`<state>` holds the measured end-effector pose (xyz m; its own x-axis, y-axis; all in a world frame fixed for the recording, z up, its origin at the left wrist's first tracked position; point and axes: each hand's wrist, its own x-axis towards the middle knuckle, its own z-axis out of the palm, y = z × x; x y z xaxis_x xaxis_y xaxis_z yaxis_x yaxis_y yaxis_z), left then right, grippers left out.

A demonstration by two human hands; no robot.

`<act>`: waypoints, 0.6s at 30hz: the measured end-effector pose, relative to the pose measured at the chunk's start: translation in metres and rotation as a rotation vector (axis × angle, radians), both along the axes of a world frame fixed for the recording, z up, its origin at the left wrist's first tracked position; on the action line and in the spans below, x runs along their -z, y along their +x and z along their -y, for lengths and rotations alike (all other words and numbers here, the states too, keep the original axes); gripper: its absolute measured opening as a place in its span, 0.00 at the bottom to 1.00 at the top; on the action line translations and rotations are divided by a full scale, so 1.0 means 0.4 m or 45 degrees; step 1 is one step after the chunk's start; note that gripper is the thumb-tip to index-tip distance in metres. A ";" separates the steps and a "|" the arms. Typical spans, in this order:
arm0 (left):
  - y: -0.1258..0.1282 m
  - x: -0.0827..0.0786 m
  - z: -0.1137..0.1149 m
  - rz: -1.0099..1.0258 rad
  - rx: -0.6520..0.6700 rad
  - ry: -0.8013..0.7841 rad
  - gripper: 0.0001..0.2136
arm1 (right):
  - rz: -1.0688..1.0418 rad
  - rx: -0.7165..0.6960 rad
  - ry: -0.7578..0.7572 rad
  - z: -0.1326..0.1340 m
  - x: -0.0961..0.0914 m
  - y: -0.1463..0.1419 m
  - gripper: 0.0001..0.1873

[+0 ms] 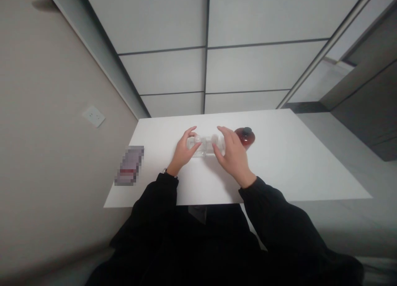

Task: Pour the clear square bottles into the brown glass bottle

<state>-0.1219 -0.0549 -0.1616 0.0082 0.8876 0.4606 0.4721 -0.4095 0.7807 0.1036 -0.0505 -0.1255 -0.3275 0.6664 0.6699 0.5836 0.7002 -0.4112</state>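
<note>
Two clear containers stand side by side, touching or nearly so, on the white table (279,166). My left hand (183,151) curves round the left clear container (200,150), its thumb in front and its fingers behind. The right clear container (210,148) is held in the same way by my right hand (232,154), which covers part of it. Each has a pale rounded top; the exact kind of container is too blurred to tell. Just beyond my right hand is a reddish-brown bottle (245,139) with a dark cap, partly hidden by that hand.
A blurred-out, flat greyish-purple object (130,166) lies near the table's left edge. A wall with a socket (94,116) rises on the left. Pale panels (173,75) stand behind the table's far edge.
</note>
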 end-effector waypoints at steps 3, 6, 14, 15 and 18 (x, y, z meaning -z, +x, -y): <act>-0.003 -0.002 0.002 -0.008 0.020 0.021 0.30 | -0.235 0.162 0.237 0.024 0.016 0.088 0.22; -0.005 -0.002 0.003 -0.010 0.012 0.019 0.30 | -0.491 0.320 0.256 0.003 0.068 0.174 0.24; -0.031 0.013 0.003 -0.035 0.040 -0.128 0.44 | -0.431 0.004 -0.533 -0.107 0.170 0.208 0.51; -0.034 0.015 0.002 -0.074 0.055 -0.175 0.47 | -0.426 -0.025 -0.554 -0.112 0.170 0.203 0.50; -0.041 0.021 -0.001 -0.187 0.073 -0.230 0.49 | -0.450 -0.096 -0.565 -0.120 0.166 0.196 0.50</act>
<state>-0.1382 -0.0547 -0.1702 0.1164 0.9515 0.2847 0.5658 -0.2991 0.7684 0.1820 -0.0024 -0.1920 -0.1918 0.8924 0.4085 0.3124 0.4501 -0.8366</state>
